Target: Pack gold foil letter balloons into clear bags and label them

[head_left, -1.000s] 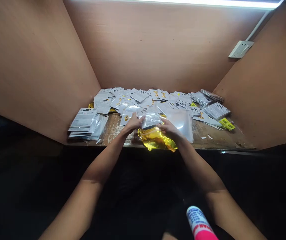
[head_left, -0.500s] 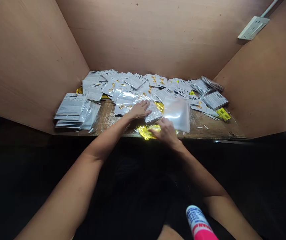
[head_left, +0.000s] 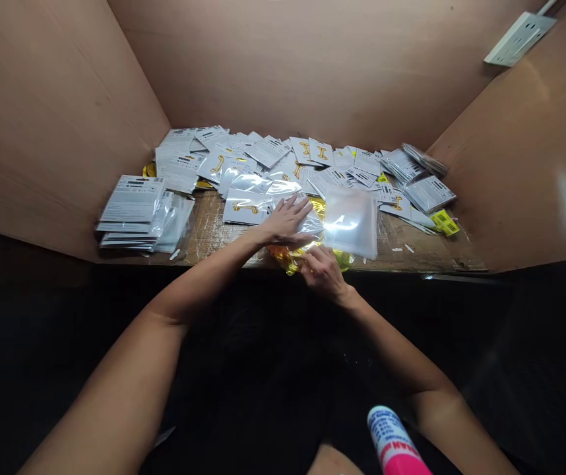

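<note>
My left hand (head_left: 290, 221) lies flat with its fingers spread, pressing on a clear packet (head_left: 311, 225) near the table's front edge. Crumpled shiny gold foil (head_left: 291, 261) sticks out below that packet at the edge. My right hand (head_left: 323, 272) is curled at the foil, thumb and forefinger pinched together on it; its fingertips are partly hidden. Just right of the hands lies a stack of clear plastic sleeves (head_left: 351, 221). To the left is a packaged white card (head_left: 246, 207) printed with a gold bone-like shape.
Many white packaged cards (head_left: 266, 152) are heaped along the back wall. A neat stack of packets (head_left: 132, 204) stands at the left, and yellow barcode labels (head_left: 444, 223) lie at the right. A pink-and-white tube (head_left: 392, 439) is low in view. A power socket (head_left: 520, 39) is on the wall.
My left hand has slid slightly right over the packet with its fingers spread wider. My right hand has curled more tightly at the foil, which now looks more bunched. The view has shifted slightly.
</note>
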Demonstrator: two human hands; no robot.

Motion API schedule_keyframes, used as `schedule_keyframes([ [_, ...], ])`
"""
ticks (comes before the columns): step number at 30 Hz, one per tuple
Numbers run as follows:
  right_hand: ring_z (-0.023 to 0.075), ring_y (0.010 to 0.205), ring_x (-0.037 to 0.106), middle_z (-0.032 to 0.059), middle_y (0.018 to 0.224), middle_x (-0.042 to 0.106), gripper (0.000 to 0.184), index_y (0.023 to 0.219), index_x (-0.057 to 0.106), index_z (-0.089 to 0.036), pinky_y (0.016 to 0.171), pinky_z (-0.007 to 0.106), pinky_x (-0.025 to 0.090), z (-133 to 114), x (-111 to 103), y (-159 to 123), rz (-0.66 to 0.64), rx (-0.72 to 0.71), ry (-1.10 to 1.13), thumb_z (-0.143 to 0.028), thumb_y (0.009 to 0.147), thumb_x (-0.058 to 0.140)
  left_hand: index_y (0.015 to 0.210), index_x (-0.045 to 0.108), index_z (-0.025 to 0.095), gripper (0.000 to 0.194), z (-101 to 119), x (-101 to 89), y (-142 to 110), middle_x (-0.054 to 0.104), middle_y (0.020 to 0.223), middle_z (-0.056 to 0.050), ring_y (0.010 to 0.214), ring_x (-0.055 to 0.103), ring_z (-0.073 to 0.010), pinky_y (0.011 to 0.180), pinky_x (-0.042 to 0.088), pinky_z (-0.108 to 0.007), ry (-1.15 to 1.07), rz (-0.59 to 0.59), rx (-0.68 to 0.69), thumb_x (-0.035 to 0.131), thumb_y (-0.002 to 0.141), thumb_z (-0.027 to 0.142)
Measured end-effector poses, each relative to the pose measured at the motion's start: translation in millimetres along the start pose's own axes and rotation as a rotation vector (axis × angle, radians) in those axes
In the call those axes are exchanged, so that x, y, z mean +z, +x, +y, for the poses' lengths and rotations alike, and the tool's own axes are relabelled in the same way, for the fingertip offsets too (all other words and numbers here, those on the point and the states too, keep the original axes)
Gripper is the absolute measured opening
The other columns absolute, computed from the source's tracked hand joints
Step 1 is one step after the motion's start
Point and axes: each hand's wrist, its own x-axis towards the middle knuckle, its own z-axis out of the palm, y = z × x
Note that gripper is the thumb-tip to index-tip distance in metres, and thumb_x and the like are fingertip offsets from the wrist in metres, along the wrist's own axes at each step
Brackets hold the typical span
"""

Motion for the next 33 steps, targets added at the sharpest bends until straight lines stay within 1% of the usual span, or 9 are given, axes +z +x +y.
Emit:
schedule_keyframes([
  [3, 0.0296, 0.105, 0.058, 0.0143, 0.114, 0.072, 0.02, 0.109, 0.073, -0.018, 0.093, 0.042, 0.045, 10, -1, 7, -0.116, 0.017, 0.033, -0.01, 0.102, 0.056, 0.177, 0.024, 0.017, 0.099, 1, 2.0, 3, 0.019, 0.186, -0.015, 0.173, 0.009, -0.0411, 0.138, 0.0, -0.062, 0.058, -0.035, 0.093, 0.068, 0.095, 0.05],
  [7, 0.0291, 0.101, 0.057, 0.0139, 0.109, 0.071, 0.022, 0.102, 0.075, -0.017, 0.088, 0.041, 0.046, 24, 0, 19, -0.244, 0.022, 0.009, -0.006, 0.101, 0.055, 0.174, 0.034, 0.017, 0.085, -12, 6.3, 13, 0.028, 0.183, -0.014, 0.172, 0.018, -0.0349, 0.139, 0.007, -0.058, 0.112, -0.038, 0.08, 0.063, 0.095, 0.029],
  [11, 0.0287, 0.101, 0.057, 0.0134, 0.109, 0.07, 0.019, 0.104, 0.078, -0.018, 0.087, 0.04, 0.046, 34, 2, 41, -0.229, 0.025, 0.0, -0.011, 0.101, 0.061, 0.174, 0.036, 0.019, 0.08, -23, 10.1, 15, 0.023, 0.185, -0.011, 0.174, 0.011, -0.0352, 0.139, 0.0, -0.058, 0.114, -0.063, 0.111, 0.059, 0.101, 0.042],
  [14, 0.0276, 0.103, 0.057, 0.0125, 0.114, 0.07, 0.028, 0.113, 0.08, -0.02, 0.091, 0.04, 0.046, 36, 9, 53, -0.219, 0.004, 0.057, -0.007, 0.099, 0.059, 0.176, 0.032, 0.024, 0.071, -27, 10.2, 14, 0.017, 0.186, -0.006, 0.174, 0.005, -0.0328, 0.138, -0.004, -0.058, 0.031, -0.103, 0.103, 0.04, 0.11, 0.05],
  [17, 0.0265, 0.097, 0.056, 0.0117, 0.104, 0.068, 0.027, 0.109, 0.08, -0.019, 0.089, 0.039, 0.045, 33, 12, 50, -0.245, -0.011, 0.095, -0.008, 0.102, 0.056, 0.176, 0.033, 0.027, 0.065, -31, 11.1, 14, 0.017, 0.186, -0.002, 0.174, 0.004, -0.0292, 0.139, -0.004, -0.057, -0.051, -0.135, 0.079, 0.024, 0.114, 0.046],
  [24, 0.0235, 0.091, 0.056, 0.0097, 0.097, 0.066, 0.026, 0.1, 0.076, -0.018, 0.085, 0.036, 0.045, 30, -10, 20, -0.278, -0.062, 0.286, -0.008, 0.103, 0.053, 0.174, 0.036, 0.029, 0.063, -31, 22.3, 14, 0.021, 0.186, -0.001, 0.174, 0.008, -0.0288, 0.139, -0.003, -0.055, -0.02, -0.065, 0.077, 0.034, 0.113, 0.042],
  [27, 0.0258, 0.099, 0.057, 0.0111, 0.102, 0.065, 0.023, 0.101, 0.075, -0.018, 0.089, 0.038, 0.046, 33, 1, 34, -0.234, -0.057, 0.294, -0.01, 0.1, 0.054, 0.175, 0.035, 0.027, 0.063, -30, 20.3, 13, 0.02, 0.186, -0.003, 0.174, 0.008, -0.0291, 0.139, -0.002, -0.056, -0.023, -0.08, 0.083, 0.033, 0.113, 0.042],
  [30, 0.0267, 0.095, 0.052, 0.0125, 0.101, 0.063, 0.02, 0.091, 0.069, -0.018, 0.089, 0.04, 0.045, 30, 10, 55, -0.274, -0.068, 0.204, -0.016, 0.103, 0.053, 0.175, 0.034, 0.025, 0.064, -28, 13.0, 12, 0.018, 0.186, -0.004, 0.174, 0.007, -0.0305, 0.139, -0.003, -0.058, -0.022, -0.103, 0.084, 0.031, 0.114, 0.041],
  [33, 0.0266, 0.093, 0.05, 0.012, 0.098, 0.06, 0.018, 0.089, 0.063, -0.019, 0.089, 0.042, 0.045, 26, -17, 55, -0.178, 0.016, 0.31, -0.02, 0.104, 0.053, 0.175, 0.033, 0.025, 0.064, -30, 5.3, 11, 0.016, 0.186, -0.006, 0.174, 0.006, -0.0321, 0.138, -0.002, -0.061, -0.056, -0.132, 0.078, 0.03, 0.115, 0.044],
])
